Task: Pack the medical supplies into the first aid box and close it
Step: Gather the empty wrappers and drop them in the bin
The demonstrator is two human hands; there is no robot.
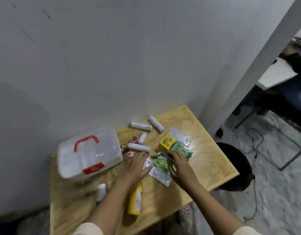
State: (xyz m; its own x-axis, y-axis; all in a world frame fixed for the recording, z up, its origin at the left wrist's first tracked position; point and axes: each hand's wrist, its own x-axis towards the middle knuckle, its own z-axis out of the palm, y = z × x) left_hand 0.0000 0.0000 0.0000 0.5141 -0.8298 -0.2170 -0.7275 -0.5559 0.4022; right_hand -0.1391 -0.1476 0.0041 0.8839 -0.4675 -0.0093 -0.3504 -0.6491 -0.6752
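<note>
A translucent white first aid box [88, 153] with a red handle and red latch stands shut at the left of a wooden table [210, 165]. My left hand [138, 165] lies flat, fingers apart, over small packets by a red-and-white tape roll [130, 154]. My right hand [179, 164] presses on green and silver foil sachets [160, 167], fingers curled at their edge. Several white bandage rolls [139, 147] lie behind, with a small red-lidded jar [134, 139]. A yellow box [167, 142], a green pack [182, 150] and clear blister packs [182, 136] sit at right. A yellow bottle [135, 199] lies under my left forearm.
A white roll [101, 191] lies near the table's front left. A grey wall runs behind the table. A black bin [236, 167] stands off the right edge, with cables [254, 143] on the floor. Another person sits at a white desk [275, 75] far right.
</note>
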